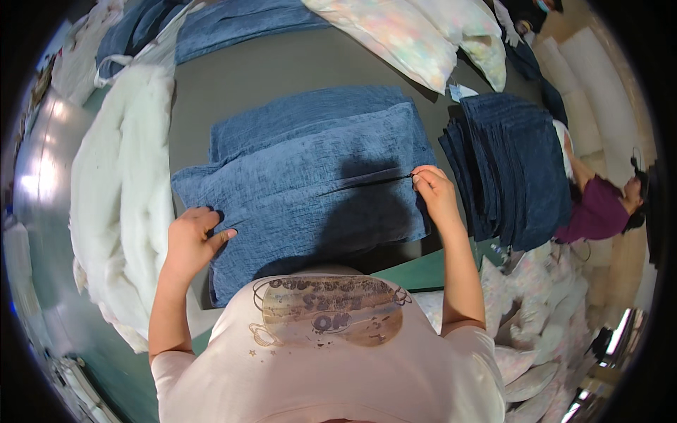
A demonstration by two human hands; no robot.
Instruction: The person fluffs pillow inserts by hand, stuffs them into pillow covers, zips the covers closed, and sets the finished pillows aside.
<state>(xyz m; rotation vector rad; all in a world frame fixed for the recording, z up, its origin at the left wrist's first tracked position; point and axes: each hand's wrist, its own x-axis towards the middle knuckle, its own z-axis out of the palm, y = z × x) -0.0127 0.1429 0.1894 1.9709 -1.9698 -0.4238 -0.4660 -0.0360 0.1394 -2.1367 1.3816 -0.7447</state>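
Note:
A blue textured fabric cover point(275, 206), apparently a pillow or cushion cover, lies flat before me. A zipper point(370, 178) runs across it as a dark line toward its right side. At the zipper's right end, my right hand point(438, 194) pinches a small dark zipper pull point(411, 175) between thumb and fingers. My left hand point(194, 237) grips the cover's left edge, the thumb lying on top of the fabric. More blue fabric point(312, 103) is spread beneath and behind this cover. The shadow of a head falls over the cover's right half.
White fluffy filling point(121, 185) is heaped along the left. A stack of dark blue folded covers point(513, 169) stands right. Pastel-patterned pillows point(391, 37) lie at the grey table's point(254, 69) far side. A person in purple point(597, 206) is beyond the stack; another is at the upper right.

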